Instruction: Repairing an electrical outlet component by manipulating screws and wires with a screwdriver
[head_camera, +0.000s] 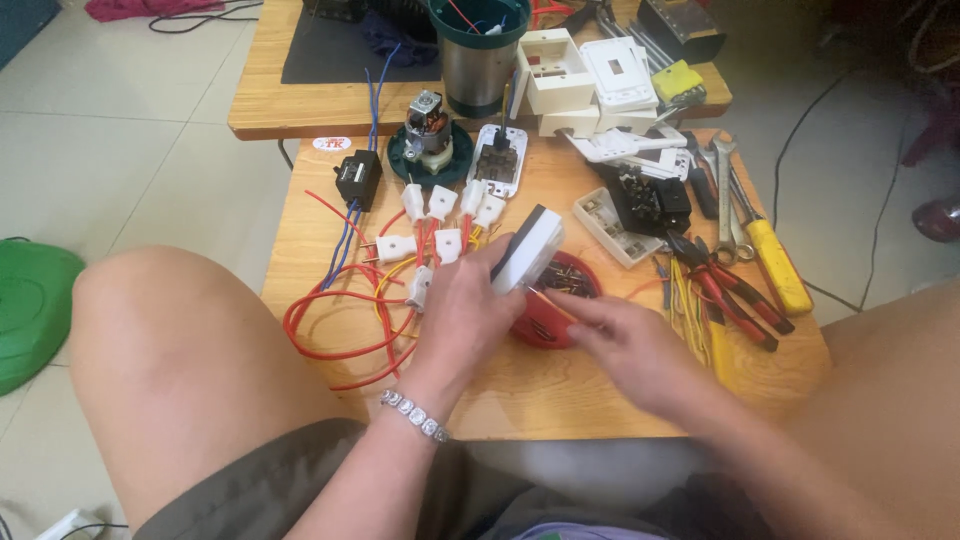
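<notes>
Pale floor tiles surround the low wooden counter (600, 400) between my bare knees, and a second counter (300, 100) butts against it at twelve o'clock.

My left hand (460, 315) sits near the middle of the counter with its fingers (500, 255) wrapped around a white switch box (528, 250), holding it tilted above the wood. My right hand (625, 345) lies at about four o'clock from that box; its fingers (570, 305) are pressed together, pinching what looks like a thin reddish wire end just beside the box, though the blur keeps me from telling exactly what it is. Directly under both hands lies a red dish (545, 320) with small screws in it.

At nine o'clock from my left hand, loops of red wire (330, 330) sprawl over the counter, tied into a cluster of white connectors (430, 215). At eleven o'clock stands a small motor (428, 125) on a dark green base, with a black box (357, 178) to its left. At three o'clock from the dish lie red-handled pliers (725, 290), and beyond them a yellow-handled screwdriver (780, 265). A steel cylinder with a green rim (478, 55) stands at twelve o'clock, beside white plastic housings (590, 80).
</notes>
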